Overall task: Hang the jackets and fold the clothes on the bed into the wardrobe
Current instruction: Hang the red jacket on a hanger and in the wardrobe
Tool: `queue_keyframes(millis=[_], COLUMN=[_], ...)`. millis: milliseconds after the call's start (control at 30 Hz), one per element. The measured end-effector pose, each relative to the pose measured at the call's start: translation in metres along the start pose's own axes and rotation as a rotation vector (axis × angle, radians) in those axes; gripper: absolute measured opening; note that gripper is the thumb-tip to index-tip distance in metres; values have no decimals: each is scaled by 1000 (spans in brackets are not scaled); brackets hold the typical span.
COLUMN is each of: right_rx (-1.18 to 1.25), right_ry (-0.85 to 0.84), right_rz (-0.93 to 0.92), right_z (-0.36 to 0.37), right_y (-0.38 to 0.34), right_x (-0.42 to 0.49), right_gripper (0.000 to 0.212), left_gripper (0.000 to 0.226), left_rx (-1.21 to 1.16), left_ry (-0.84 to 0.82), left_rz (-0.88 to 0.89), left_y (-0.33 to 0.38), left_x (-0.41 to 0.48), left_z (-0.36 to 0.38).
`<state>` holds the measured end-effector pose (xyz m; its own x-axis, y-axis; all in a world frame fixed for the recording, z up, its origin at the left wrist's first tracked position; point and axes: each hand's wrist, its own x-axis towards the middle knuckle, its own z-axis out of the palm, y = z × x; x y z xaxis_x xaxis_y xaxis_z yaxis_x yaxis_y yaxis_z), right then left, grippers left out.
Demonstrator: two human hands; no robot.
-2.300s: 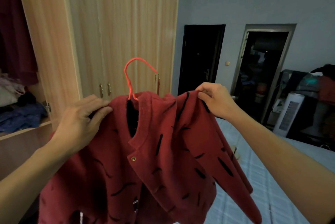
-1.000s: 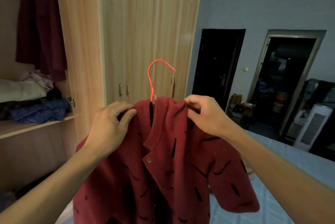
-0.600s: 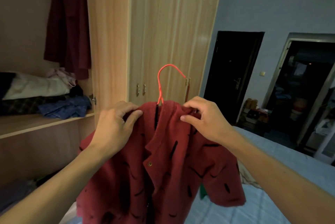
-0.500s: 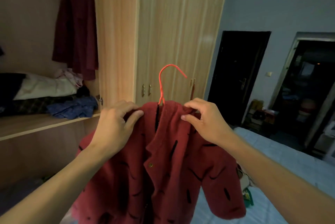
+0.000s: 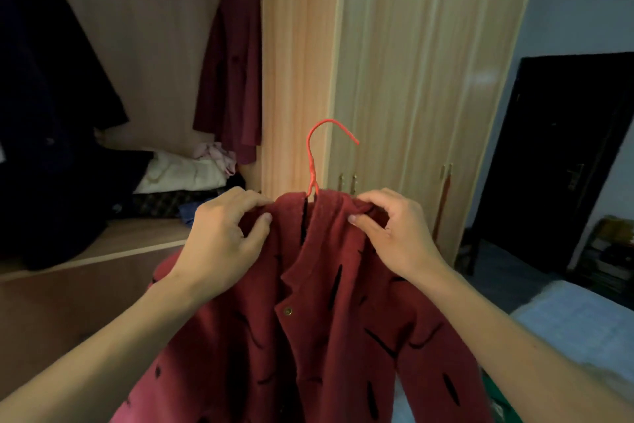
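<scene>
A red jacket with black dashes [image 5: 308,337] hangs on an orange-red wire hanger [image 5: 317,155], whose hook sticks up above the collar. My left hand [image 5: 223,241] grips the jacket's left shoulder, and my right hand [image 5: 394,234] pinches the right side of the collar. I hold the jacket up in front of the open wardrobe [image 5: 295,62]. The hanger's shoulders are hidden inside the fabric.
Inside the wardrobe a dark red coat [image 5: 233,59] hangs at the right and a dark garment [image 5: 44,79] at the left. Folded clothes [image 5: 178,175] lie on the wooden shelf [image 5: 137,241]. Shut wardrobe doors [image 5: 429,79] stand right, a dark doorway [image 5: 562,165] beyond, the bed [image 5: 576,326] lower right.
The view has swung left toward the open wardrobe compartment, which now fills more of the frame. Both hands keep their hold near the collar, and the jacket has come closer to the wardrobe.
</scene>
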<state>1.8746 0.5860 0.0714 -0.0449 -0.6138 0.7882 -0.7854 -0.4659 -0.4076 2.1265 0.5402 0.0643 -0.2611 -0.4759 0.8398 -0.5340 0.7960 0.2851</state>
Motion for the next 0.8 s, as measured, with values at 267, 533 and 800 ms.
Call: queue_keyframes(millis=[267,533,800], right_rx=[-73,-179,-59], right_ry=[38,-225,-502], right_rz=[-124,-174,70], right_z=[45,119,212], right_y=[28,13,-25], right_x=[56,89,104], right_gripper=[21,42,93], left_gripper=[12,15,18], left_rx=[144,239,186], left_ry=[70,123,201], left_rz=[-81,-266,-382], left_y=[-25,-70,-135], left_x=[31,27,19], left_z=[13,12,14])
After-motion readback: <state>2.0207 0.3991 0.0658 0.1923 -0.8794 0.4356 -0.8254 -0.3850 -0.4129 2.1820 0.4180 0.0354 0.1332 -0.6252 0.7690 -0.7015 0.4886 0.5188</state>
